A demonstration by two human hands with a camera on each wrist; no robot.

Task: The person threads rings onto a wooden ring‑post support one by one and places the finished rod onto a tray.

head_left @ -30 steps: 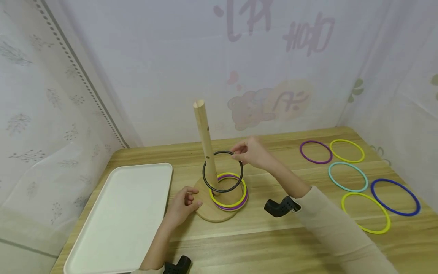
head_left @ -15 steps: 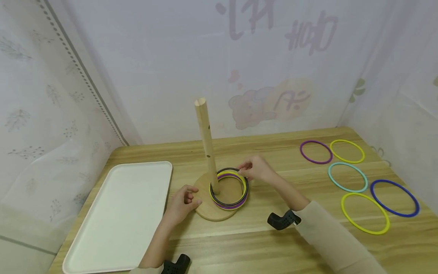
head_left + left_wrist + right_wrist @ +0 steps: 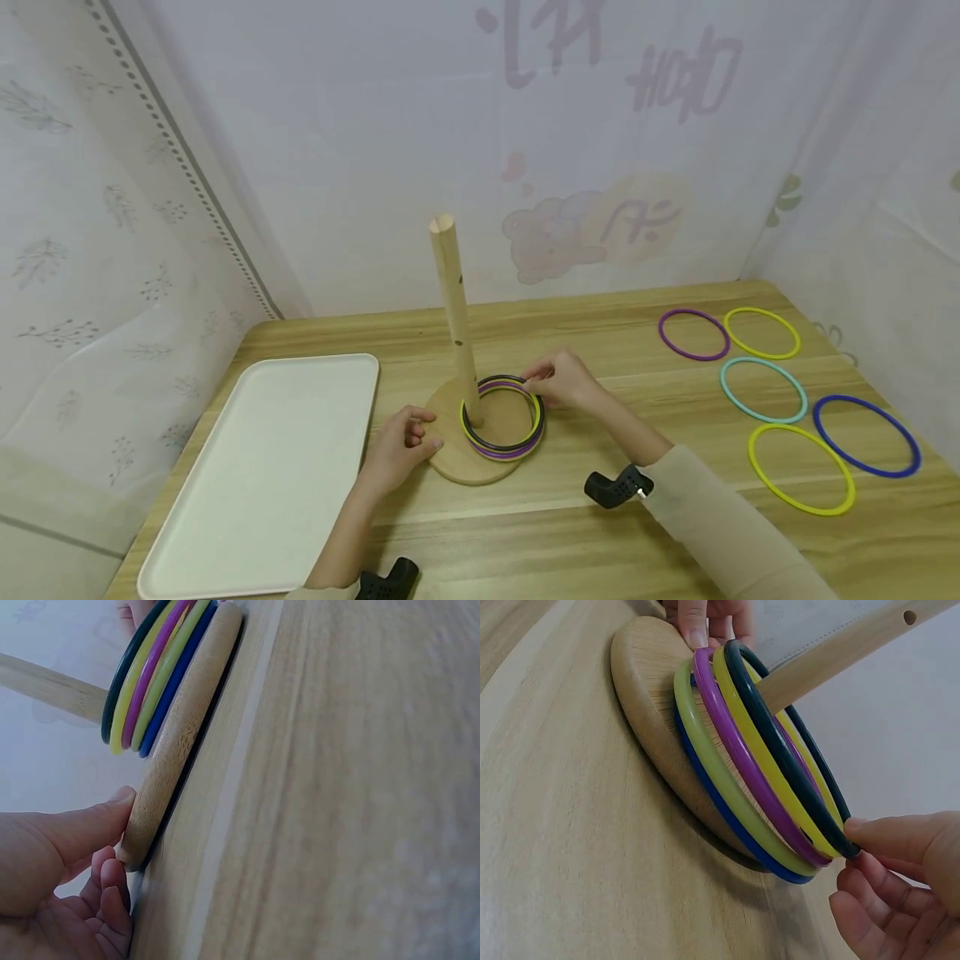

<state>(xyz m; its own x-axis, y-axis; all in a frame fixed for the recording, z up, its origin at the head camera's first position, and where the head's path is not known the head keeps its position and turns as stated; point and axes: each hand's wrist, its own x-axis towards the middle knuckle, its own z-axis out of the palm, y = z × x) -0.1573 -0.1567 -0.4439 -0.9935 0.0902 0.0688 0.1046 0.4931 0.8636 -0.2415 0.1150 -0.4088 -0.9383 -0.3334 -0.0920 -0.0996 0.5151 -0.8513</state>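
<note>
My left hand (image 3: 401, 446) pinches the left rim of the round wooden base (image 3: 180, 742), thumb on top and fingertips at the side. From this base a wooden peg (image 3: 453, 308) rises, leaning slightly left. A black ring (image 3: 769, 731) lies topmost around the peg; my right hand (image 3: 566, 379) pinches its right edge between thumb and fingers. Under it are a yellow ring (image 3: 757, 750), a purple ring (image 3: 739, 746), a lime ring (image 3: 727, 791) and a blue ring (image 3: 784, 874), stacked off-centre to the right of the peg.
A white tray (image 3: 262, 475) lies at the left of the wooden table (image 3: 525, 533). Several loose rings lie flat at the right: purple (image 3: 680, 311), yellow (image 3: 757, 310), turquoise (image 3: 761, 362), dark blue (image 3: 862, 400) and another yellow ring (image 3: 798, 427). Patterned curtains hang behind and at both sides.
My right hand has lowered the black ring along the peg, from above the stack down onto the other rings. The left hand has stayed at the base.
</note>
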